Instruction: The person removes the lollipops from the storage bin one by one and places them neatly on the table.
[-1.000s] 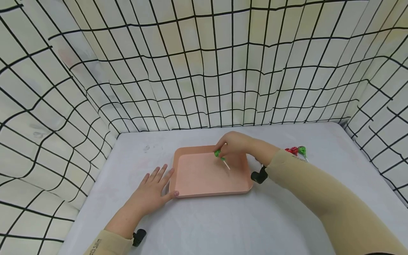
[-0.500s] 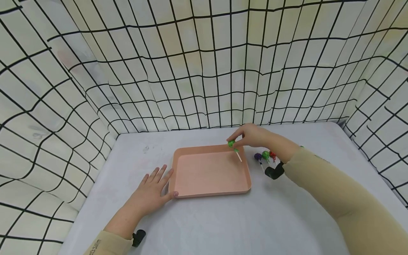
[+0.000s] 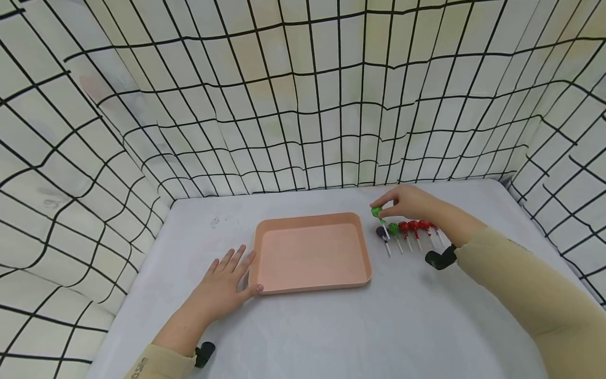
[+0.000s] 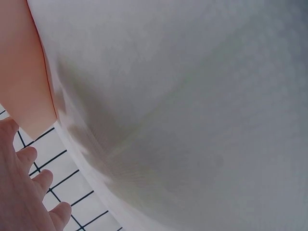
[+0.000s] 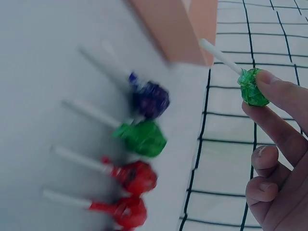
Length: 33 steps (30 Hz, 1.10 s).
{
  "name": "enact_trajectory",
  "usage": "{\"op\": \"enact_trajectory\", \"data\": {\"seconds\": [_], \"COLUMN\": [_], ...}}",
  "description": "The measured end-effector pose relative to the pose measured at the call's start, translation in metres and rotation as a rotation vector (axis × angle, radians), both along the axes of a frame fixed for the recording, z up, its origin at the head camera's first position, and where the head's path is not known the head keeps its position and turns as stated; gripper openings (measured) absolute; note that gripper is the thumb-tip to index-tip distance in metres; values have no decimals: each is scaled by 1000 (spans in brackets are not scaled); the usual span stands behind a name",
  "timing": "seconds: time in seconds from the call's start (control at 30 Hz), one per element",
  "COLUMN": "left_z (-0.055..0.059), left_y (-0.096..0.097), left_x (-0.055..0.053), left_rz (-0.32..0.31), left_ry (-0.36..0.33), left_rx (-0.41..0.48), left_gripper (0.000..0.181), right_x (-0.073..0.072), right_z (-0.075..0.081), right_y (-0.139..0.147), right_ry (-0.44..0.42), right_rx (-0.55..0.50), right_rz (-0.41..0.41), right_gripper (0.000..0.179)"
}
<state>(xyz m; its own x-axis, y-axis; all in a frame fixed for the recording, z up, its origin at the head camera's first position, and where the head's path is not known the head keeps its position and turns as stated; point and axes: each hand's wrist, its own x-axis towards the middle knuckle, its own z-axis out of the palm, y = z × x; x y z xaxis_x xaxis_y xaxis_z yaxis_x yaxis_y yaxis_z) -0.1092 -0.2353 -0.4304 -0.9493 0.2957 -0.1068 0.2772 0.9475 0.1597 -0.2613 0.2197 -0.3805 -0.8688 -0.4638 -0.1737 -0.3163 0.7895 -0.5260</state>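
Observation:
My right hand (image 3: 411, 202) pinches a green lollipop (image 5: 253, 87) by its wrapped head between thumb and forefinger, its white stick pointing down toward the table in the head view. Below it lies a row of lollipops: a purple lollipop (image 5: 150, 99) at the left end, a second green lollipop (image 5: 143, 138), then several red ones (image 5: 137, 177). To the left of the row sits a shallow pink tray (image 3: 310, 258) with nothing in it. My left hand (image 3: 226, 284) lies with fingers spread at the tray's left side, thumb tip at its near left corner.
A white cloth covers the table (image 3: 322, 337). White walls with a black grid (image 3: 326, 105) rise at the back and both sides. A small black device (image 3: 441, 258) is worn at the right wrist, another (image 3: 205, 354) at the left.
My right hand has carried the green lollipop from over the tray to the right, above the left end of the lollipop row. The row has come into view. My left hand stays put.

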Motion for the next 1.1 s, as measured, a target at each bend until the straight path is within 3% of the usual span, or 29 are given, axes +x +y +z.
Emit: {"op": "enact_trajectory", "data": {"seconds": [0.43,0.8,1.1], "left_z": [-2,-3,-5], "left_y": [-2,-1,-3], "left_x": [-1,-1,-3], "left_rz": [11,7,3], "left_ry": [-9,-13,0], "left_rx": [-12,-2,-17], "left_gripper": [86,86,88], "right_x": [9,23,21], "right_z": [-14,-23,-28], "right_y": [76,144,170], "right_ry": [-19,25,12], "right_rx": [60,100,101], "right_rz": [-133,-162,-206], "right_gripper": [39,43,44]}}
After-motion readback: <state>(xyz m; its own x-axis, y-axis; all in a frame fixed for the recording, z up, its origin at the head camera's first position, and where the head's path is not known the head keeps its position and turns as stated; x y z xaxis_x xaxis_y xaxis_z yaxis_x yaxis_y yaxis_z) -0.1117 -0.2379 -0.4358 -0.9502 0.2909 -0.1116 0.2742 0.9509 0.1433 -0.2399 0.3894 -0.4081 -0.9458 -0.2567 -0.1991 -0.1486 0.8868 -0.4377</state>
